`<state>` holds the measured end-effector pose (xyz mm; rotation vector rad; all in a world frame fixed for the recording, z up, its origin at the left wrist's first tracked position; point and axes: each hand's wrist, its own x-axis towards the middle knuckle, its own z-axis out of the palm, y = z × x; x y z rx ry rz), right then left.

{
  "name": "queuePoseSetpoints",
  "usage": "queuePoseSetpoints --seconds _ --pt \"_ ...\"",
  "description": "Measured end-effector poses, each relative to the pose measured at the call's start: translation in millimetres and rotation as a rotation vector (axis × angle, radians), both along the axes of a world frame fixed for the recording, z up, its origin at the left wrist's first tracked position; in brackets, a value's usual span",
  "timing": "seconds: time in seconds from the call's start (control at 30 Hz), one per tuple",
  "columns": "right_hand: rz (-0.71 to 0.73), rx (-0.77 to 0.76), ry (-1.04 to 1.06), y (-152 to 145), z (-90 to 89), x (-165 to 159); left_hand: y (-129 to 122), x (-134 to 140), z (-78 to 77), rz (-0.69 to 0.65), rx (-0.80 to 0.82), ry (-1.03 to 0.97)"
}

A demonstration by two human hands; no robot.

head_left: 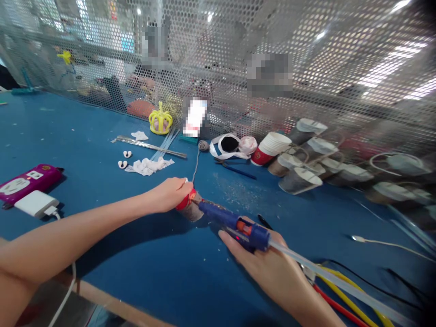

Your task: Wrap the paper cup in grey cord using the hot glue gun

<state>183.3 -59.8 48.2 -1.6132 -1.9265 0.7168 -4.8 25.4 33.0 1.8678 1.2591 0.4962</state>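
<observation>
My left hand (pixel 172 194) is closed around a small paper cup (pixel 191 210) with a red band and a greyish part, tilted over the table. Grey yarn (pixel 196 165) runs from the cup to a small ball (pixel 203 145) behind it. In my right hand (pixel 269 263) is a blue hot glue gun (pixel 235 222), its nozzle at the cup's red side. Whether the nozzle touches the cup I cannot tell. A long translucent glue stick (pixel 316 268) extends from the gun's rear. My right fingers are partly hidden behind the gun.
A stack of paper cups (pixel 272 145) and several grey-wrapped cups (pixel 299 180) stand at right. Blue-handled pliers (pixel 238 170), white ribbon (pixel 215 147) and crumpled tissue (pixel 150 166) lie beyond my hands. A purple power strip (pixel 41 179) is left; cables (pixel 340 281) lie right. Perforated mesh (pixel 225 54) borders the back.
</observation>
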Motion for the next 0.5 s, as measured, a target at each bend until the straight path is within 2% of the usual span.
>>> queuePoseSetpoints --seconds 0.3,0.5 --pt "-0.036 0.041 -0.070 -3 -12.5 5 1 1 -2.3 0.001 0.023 0.008" --pt "-0.008 0.035 -0.077 -1 2.3 -1 4 -1 -13.3 0.009 0.006 -0.047"
